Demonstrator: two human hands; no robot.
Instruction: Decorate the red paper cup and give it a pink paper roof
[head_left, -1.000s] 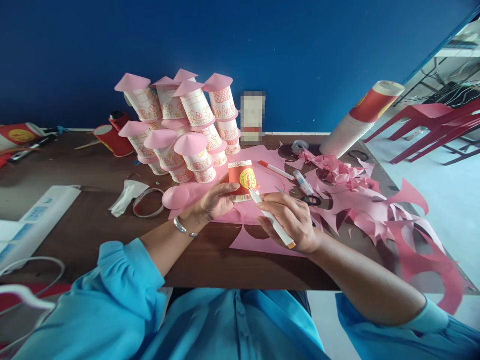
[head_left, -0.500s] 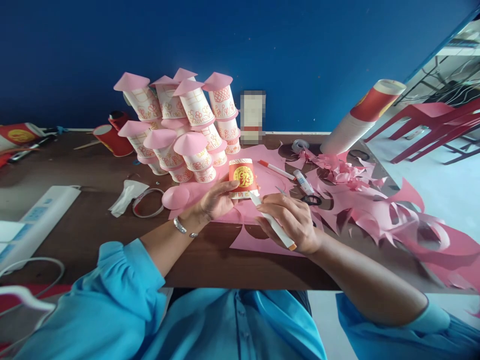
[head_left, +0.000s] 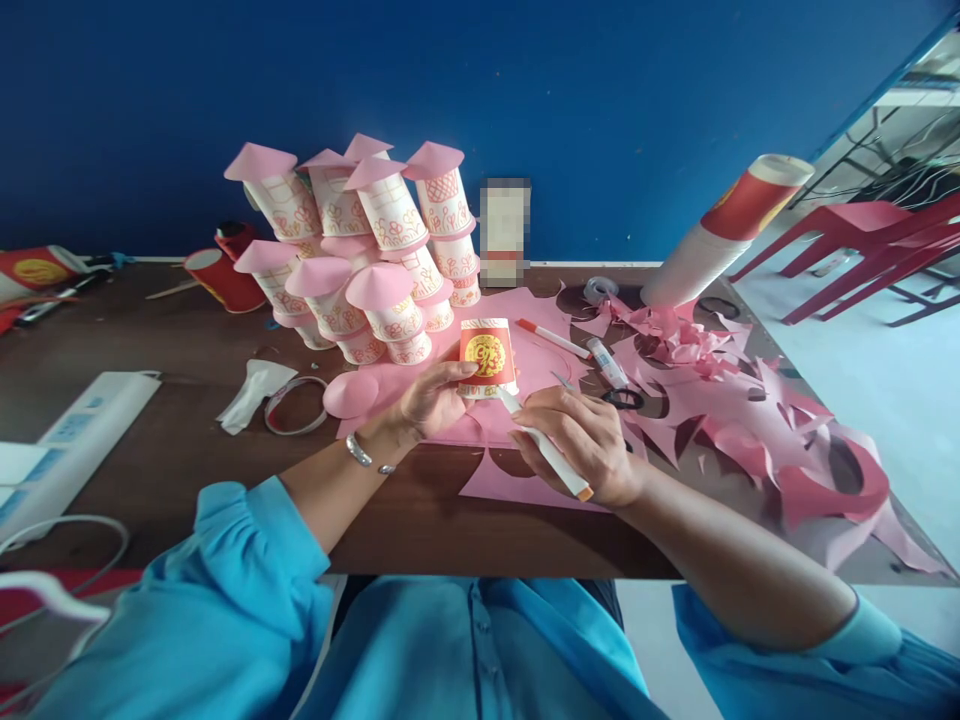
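My left hand grips a short paper cup, red with a yellow emblem and a white lower band, its thumb across the front. In my right hand is a white marker with an orange end, slanting up-left so that its upper end is at the cup's lower edge. Whether the two touch is too small to tell. Under both hands lie pink paper sheets. Stacked decorated cups with pink cone roofs stand behind and left of the held cup.
Right of my hands are a red-capped marker, a glue stick, black scissors and curled pink scraps. A tall cup stack leans at the back right. A tape roll and a white power strip lie left.
The cup in my left hand has turned slightly, showing its emblem a little more to the front. At the right, the pink scraps have shifted and settled lower on the table.
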